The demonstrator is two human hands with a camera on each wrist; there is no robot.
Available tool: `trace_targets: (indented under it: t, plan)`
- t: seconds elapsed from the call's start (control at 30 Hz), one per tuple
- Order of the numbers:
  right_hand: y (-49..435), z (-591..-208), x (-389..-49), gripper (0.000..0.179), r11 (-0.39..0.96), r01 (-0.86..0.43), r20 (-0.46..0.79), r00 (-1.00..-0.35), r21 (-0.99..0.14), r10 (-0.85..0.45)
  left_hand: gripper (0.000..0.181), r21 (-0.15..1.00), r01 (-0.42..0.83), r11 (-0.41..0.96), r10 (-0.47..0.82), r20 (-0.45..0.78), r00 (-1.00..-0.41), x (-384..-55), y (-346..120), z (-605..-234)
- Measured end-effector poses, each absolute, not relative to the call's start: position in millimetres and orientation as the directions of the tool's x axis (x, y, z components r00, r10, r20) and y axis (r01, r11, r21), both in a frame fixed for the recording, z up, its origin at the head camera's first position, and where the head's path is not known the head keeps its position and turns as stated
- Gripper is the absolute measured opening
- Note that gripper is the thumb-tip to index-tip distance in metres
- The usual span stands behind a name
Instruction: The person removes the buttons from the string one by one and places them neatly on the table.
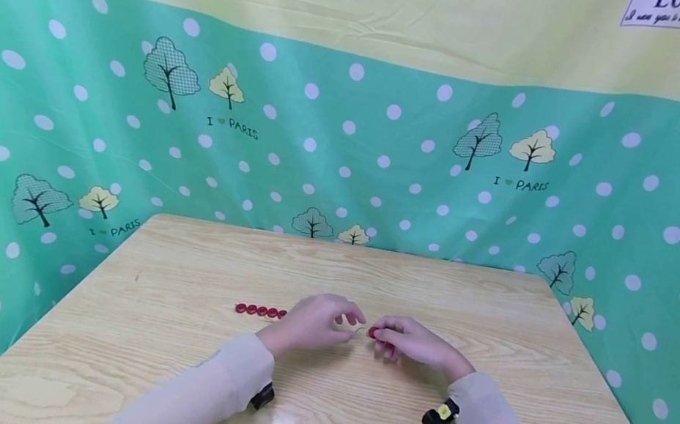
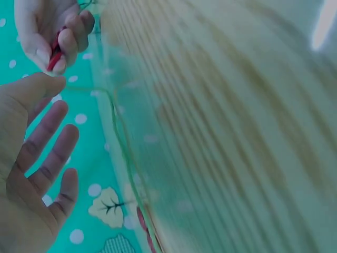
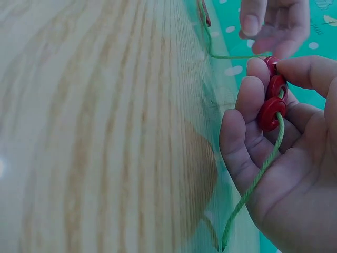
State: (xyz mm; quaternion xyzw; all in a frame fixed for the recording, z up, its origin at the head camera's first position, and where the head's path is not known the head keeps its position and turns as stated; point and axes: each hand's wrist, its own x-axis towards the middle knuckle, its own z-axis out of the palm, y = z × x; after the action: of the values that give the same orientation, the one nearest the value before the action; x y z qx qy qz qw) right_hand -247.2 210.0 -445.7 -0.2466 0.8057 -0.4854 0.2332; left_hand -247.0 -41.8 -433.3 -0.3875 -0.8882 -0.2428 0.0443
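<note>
My right hand [image 1: 416,343] pinches a red button [image 3: 271,64] between thumb and fingertips. Two more red buttons [image 3: 273,105] sit behind it along the curled fingers, strung on a green cord [image 3: 253,184] whose tail crosses the palm and hangs below. From the pinched button the cord runs past my left hand [image 1: 319,321] and down toward the table. That left hand hovers just left of the right one, fingers spread and loosely bent, apart from the buttons. Several red buttons [image 1: 262,311] lie in a row on the table, partly hidden by the left hand.
The wooden table [image 1: 154,375] extends to a green dotted cloth [image 1: 351,140] hung behind and at both sides. A black wrist camera [image 1: 439,417] is strapped below the right sleeve, and another black device [image 1: 262,396] shows under the left sleeve.
</note>
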Motion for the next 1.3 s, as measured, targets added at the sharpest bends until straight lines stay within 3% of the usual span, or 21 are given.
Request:
trace_targets:
  t: [0.43,1.3]
  plan:
    - [209,-446,-247,0.031,0.387,-0.154,-0.135,-0.771,-0.909,-0.623,0.026,0.395,0.731,0.556,0.666,0.315,-0.676,-246,-23,-435]
    - [211,-448,-245,0.035,0.379,-0.150,-0.139,-0.759,-0.913,-0.636,0.021,0.424,0.710,0.563,0.636,0.326,-0.699,-250,-21,-437]
